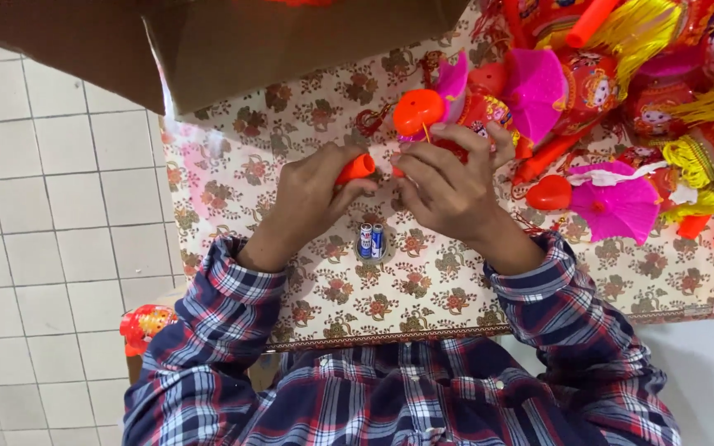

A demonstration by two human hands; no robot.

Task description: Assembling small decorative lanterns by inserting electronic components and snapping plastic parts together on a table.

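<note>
Floral table (233, 182), 2 batteries (371, 240), lanterns (613, 107)

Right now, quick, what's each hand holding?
Left hand: closed on an orange tube.
Right hand: fingers pinching a thin stick under an orange cap.

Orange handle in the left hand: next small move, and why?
Probably slide the orange handle rightward into the lantern part pinched by the right hand. The left hand holds the handle with its open end facing the right hand, and only a small gap separates them. The two batteries stand untouched on the patterned table just below, so loading them likely comes later.
</note>
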